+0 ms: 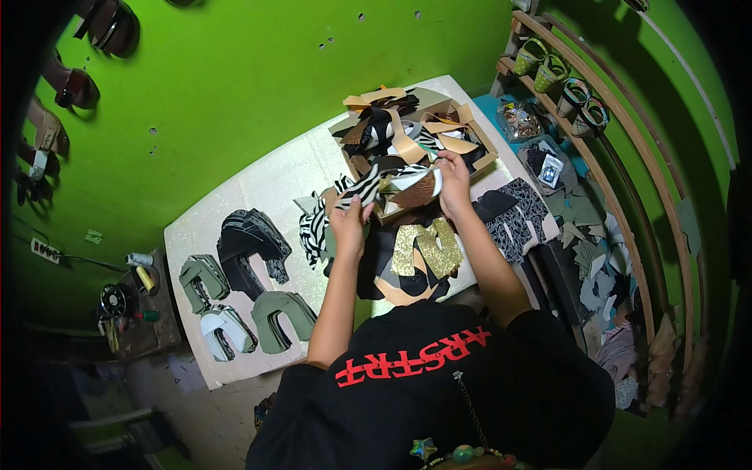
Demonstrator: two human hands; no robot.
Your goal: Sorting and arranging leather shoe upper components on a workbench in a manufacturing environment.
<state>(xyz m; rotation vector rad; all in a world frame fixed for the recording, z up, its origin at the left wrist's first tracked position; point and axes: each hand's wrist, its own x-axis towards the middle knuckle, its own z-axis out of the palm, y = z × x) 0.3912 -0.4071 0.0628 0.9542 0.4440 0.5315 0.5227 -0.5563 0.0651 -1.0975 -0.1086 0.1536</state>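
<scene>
My left hand [350, 229] is closed on a zebra-striped cut piece [360, 189], held up just left of the cardboard box [487, 161]. Over the box's near right part is my right hand [454, 184], its fingers bent beside a pale curved strip [437, 182]; what they grip is partly hidden. A heap of cut shoe-upper pieces fills the box: black, tan, brown and zebra-striped. Directly below the hands lie glittery gold pieces [425, 249] on tan and black ones. More zebra-striped pieces [313, 227] lie left of my left forearm.
On the white table [196, 235] at left sit stacks of black pieces [252, 243], olive pieces [282, 321] and white pieces [227, 330]. Patterned black pieces [517, 215] lie at right. Beyond are a wooden rack [603, 149] with sandals, fabric scraps [599, 274] and a small side table [141, 313].
</scene>
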